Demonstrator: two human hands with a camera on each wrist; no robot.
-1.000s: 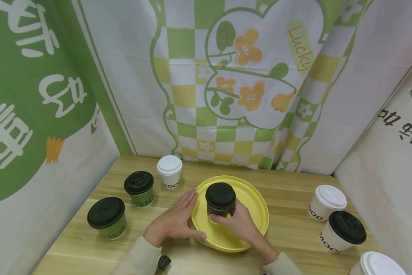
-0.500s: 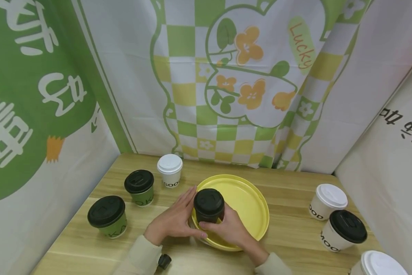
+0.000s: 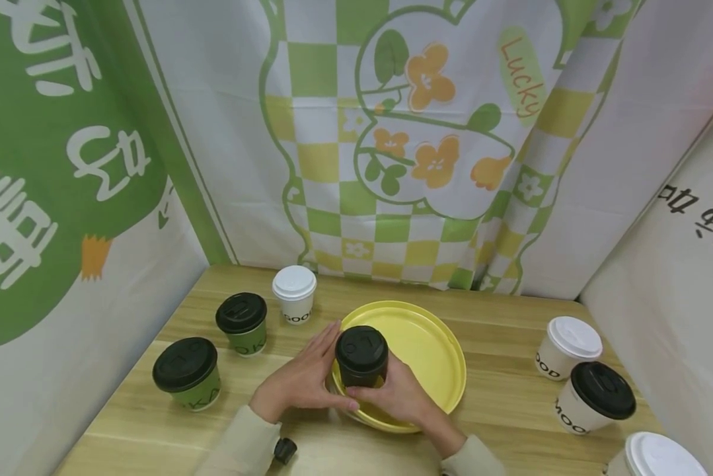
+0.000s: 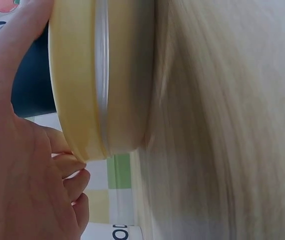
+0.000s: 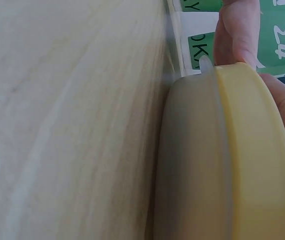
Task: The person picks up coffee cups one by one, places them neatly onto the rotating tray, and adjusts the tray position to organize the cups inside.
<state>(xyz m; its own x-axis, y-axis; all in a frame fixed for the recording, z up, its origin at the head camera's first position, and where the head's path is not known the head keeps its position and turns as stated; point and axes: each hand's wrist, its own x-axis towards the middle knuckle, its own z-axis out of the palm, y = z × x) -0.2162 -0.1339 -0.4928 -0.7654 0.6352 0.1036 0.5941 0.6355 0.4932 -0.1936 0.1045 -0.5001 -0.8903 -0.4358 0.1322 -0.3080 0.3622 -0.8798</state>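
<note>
Checkered floral curtain [image 3: 415, 149], green lettered hanging [image 3: 59, 158], wooden tabletop [image 3: 499, 377], green cups [image 3: 243, 325]

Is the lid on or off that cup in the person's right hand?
On: a black lid covers the top of the cup in the right hand.

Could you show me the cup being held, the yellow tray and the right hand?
Held cup [image 3: 361, 350]: head view, on its black lid.
Yellow tray [image 3: 430, 354]: head view, on its bare floor.
Right hand [image 3: 396, 395]: head view, on its back.

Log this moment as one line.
right hand: grips black-lidded dark cup | left hand: touches left rim of yellow tray | cup: upright at tray's left side, base hidden | other cups: three left, three right
</note>
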